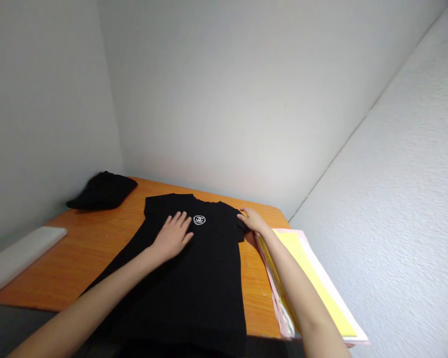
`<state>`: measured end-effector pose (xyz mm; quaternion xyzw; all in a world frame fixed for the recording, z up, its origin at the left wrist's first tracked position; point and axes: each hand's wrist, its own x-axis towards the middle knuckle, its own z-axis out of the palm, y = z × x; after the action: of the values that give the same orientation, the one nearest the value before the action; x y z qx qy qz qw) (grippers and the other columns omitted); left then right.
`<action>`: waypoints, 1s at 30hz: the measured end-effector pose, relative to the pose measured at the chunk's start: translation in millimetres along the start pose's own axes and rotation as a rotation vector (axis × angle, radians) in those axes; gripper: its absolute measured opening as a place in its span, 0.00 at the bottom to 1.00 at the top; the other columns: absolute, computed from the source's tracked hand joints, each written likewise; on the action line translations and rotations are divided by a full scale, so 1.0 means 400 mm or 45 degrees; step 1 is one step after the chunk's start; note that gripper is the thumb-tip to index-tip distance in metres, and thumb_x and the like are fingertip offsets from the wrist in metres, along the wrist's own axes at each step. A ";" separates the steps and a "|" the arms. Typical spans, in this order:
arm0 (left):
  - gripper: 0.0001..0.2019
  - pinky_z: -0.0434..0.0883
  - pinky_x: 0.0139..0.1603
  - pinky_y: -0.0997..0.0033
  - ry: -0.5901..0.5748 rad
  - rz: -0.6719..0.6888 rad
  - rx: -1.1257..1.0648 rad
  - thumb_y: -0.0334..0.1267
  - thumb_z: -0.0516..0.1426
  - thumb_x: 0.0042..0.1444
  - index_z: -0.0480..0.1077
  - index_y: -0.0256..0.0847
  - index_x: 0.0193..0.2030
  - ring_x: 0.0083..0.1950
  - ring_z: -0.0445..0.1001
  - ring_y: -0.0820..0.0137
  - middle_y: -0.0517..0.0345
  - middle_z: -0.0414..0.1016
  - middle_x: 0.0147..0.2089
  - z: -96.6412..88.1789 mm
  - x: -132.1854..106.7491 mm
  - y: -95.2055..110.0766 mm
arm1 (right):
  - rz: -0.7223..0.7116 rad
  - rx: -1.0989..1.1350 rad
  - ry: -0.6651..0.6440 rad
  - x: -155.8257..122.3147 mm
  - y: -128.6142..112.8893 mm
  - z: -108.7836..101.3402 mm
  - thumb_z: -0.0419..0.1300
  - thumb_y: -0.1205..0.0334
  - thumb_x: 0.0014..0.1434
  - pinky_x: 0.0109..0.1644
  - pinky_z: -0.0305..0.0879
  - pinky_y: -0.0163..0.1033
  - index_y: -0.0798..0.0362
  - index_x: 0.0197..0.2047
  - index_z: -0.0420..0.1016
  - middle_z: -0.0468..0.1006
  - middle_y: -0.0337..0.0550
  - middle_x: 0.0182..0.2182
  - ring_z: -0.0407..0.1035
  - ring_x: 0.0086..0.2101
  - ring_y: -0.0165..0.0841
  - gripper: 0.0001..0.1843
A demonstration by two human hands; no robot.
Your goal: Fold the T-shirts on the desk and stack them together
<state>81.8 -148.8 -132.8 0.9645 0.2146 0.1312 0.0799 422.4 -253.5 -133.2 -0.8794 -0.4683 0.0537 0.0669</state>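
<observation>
From my remote seat I see the black T-shirt [212,278] laid out front up on the wooden table [82,238], collar toward the back wall [246,99], its lower part running past the near edge into shadow. I judge it light, soft and limp, with nothing fragile in it; it should slide and wrinkle easily, so I would take hold at the shoulder seams, sleeve ends or hem rather than pluck at the middle. A small white emblem [199,220] sits on the chest. The left hand [174,234] lies flat beside that emblem, palm down, fingers spread and thumb out, gripping nothing. The right hand [252,220] is at the sleeve [240,231] on its own side, fingers partly curled; I cannot tell whether it pinches the cloth or only touches it. Just beside the shirt, under the right forearm, is a yellow, pink and white stack [317,278]. Well off to the left lie a dark bundle [103,191] and, nearer me, a pale slab-like object [26,258]
</observation>
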 end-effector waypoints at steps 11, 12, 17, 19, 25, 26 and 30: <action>0.19 0.57 0.66 0.53 0.662 0.773 0.243 0.40 0.55 0.64 0.65 0.48 0.61 0.63 0.68 0.60 0.51 0.72 0.60 0.306 -0.236 0.356 | 0.441 0.059 -0.048 0.048 0.116 0.066 0.64 0.47 0.57 0.49 0.67 0.46 0.59 0.39 0.77 0.78 0.57 0.43 0.73 0.45 0.43 0.21; 0.19 0.57 0.66 0.52 0.679 0.777 0.252 0.40 0.55 0.63 0.65 0.47 0.60 0.64 0.67 0.59 0.50 0.72 0.60 0.318 -0.234 0.354 | 0.451 0.087 -0.060 0.052 0.116 0.072 0.64 0.49 0.58 0.49 0.68 0.46 0.58 0.39 0.76 0.78 0.53 0.42 0.73 0.43 0.40 0.19; 0.17 0.64 0.61 0.59 0.686 0.732 0.143 0.40 0.56 0.62 0.67 0.44 0.58 0.61 0.68 0.61 0.48 0.71 0.59 0.320 -0.238 0.351 | 0.482 0.324 -0.001 0.064 0.118 0.067 0.59 0.53 0.65 0.41 0.71 0.40 0.57 0.41 0.73 0.76 0.41 0.37 0.71 0.35 0.30 0.14; 0.18 0.70 0.49 0.64 0.648 0.625 0.013 0.40 0.57 0.61 0.66 0.46 0.58 0.50 0.73 0.63 0.49 0.74 0.49 0.309 -0.243 0.360 | 0.498 0.444 0.062 0.061 0.117 0.059 0.59 0.54 0.65 0.39 0.71 0.38 0.57 0.42 0.72 0.75 0.40 0.36 0.71 0.34 0.29 0.13; 0.15 0.68 0.32 0.74 0.226 0.439 -0.746 0.32 0.53 0.58 0.65 0.46 0.52 0.34 0.72 0.70 0.57 0.70 0.38 0.174 -0.240 0.355 | 0.529 0.843 0.168 0.045 0.083 0.009 0.57 0.54 0.67 0.38 0.72 0.39 0.56 0.49 0.71 0.75 0.43 0.41 0.72 0.35 0.30 0.15; 0.14 0.69 0.35 0.75 0.184 0.375 -0.906 0.30 0.52 0.58 0.64 0.45 0.51 0.36 0.72 0.71 0.58 0.71 0.39 0.140 -0.242 0.348 | 0.521 0.903 0.173 0.046 0.068 -0.006 0.56 0.54 0.67 0.40 0.73 0.39 0.56 0.50 0.71 0.75 0.44 0.42 0.72 0.36 0.30 0.15; 0.05 0.67 0.28 0.77 0.059 -0.079 -1.429 0.34 0.50 0.61 0.57 0.45 0.43 0.27 0.68 0.76 0.64 0.66 0.33 0.022 -0.262 0.302 | 0.434 1.102 0.169 0.081 -0.039 -0.075 0.56 0.54 0.67 0.41 0.73 0.40 0.54 0.52 0.70 0.74 0.46 0.45 0.71 0.38 0.31 0.15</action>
<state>40.3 -303.3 -138.6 0.7642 0.1417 0.2441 0.5799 432.3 -219.9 -101.9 -0.8365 -0.2466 0.1979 0.4476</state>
